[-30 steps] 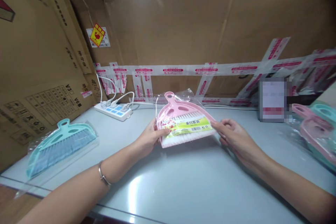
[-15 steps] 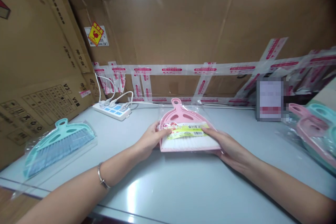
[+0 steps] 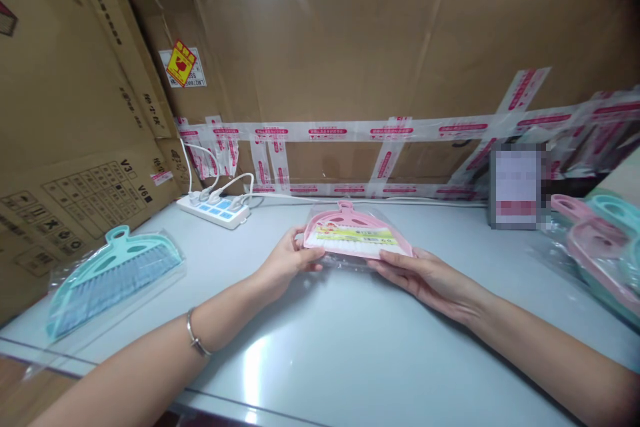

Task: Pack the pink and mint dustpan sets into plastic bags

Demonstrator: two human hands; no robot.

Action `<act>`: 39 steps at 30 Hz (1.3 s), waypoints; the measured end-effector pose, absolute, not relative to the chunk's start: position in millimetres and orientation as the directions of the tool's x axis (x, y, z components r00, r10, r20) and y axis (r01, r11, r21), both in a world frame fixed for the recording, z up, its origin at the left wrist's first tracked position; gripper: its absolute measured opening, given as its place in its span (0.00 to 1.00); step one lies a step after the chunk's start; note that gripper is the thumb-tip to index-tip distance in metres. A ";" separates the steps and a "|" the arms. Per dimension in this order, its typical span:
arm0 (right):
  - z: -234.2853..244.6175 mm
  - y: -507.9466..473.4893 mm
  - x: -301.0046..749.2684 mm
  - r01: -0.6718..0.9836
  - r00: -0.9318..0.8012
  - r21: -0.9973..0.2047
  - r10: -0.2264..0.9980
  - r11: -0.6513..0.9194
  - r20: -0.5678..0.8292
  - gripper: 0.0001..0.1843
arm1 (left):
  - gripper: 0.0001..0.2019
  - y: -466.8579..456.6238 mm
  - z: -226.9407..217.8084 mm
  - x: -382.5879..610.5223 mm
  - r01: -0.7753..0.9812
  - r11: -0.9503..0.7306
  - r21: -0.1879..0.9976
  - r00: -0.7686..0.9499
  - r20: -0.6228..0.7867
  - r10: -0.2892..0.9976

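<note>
Between my two hands is a pink dustpan-and-brush set point(image 3: 350, 217) in a clear plastic bag, its handle pointing away from me. A yellow and white printed label crosses its front, and white bristles show beneath. My left hand point(image 3: 293, 257) grips its left lower corner, thumb on top. My right hand point(image 3: 415, 273) holds the right lower edge, thumb on top and fingers underneath. At the left of the table lies a turquoise dustpan-and-brush set point(image 3: 117, 273) with grey-blue bristles, also bagged.
On the right, more bagged pink and turquoise dustpans point(image 3: 597, 240) are piled. A white power strip point(image 3: 215, 210) with plugged cables sits at the back left. A small upright screen point(image 3: 517, 187) stands at the back right. Large cardboard boxes point(image 3: 320, 40) wall the grey table point(image 3: 320, 360).
The pink set has tipped away from me, so it looks flatter and its front edge sits higher. My right hand's fingers have shifted left along that lower edge.
</note>
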State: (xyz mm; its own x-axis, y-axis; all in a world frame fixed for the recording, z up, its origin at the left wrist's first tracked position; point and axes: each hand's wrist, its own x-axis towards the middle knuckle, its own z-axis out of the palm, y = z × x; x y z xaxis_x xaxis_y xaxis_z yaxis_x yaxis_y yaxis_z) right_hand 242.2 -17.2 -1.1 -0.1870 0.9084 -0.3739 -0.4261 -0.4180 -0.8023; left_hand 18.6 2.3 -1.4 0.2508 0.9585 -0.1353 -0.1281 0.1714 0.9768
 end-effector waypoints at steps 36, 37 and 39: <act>1.2 -45.7 236.8 -0.264 -0.193 -0.927 0.927 0.268 0.323 0.76 | 0.02 -13.4 9.4 18.8 0.186 -0.668 0.721 0.006 0.679 0.734; 1.5 -47.7 235.0 -0.240 -0.192 -0.937 0.934 0.252 0.301 0.76 | 0.02 -13.6 8.8 19.6 0.178 -0.643 0.745 0.002 0.653 0.757; 1.7 -50.3 232.2 -0.177 -0.219 -0.962 0.944 0.210 0.246 0.76 | 0.03 -13.9 8.3 20.9 0.173 -0.590 0.789 -0.015 0.601 0.799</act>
State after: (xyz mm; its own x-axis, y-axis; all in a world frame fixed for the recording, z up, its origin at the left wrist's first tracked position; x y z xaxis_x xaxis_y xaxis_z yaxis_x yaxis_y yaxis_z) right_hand 232.2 -50.3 1.7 -0.2186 0.9442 0.2462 -0.1773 0.2097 -0.9616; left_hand 20.9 -13.9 8.3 -0.0151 0.7992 0.6009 0.1730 -0.5898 0.7888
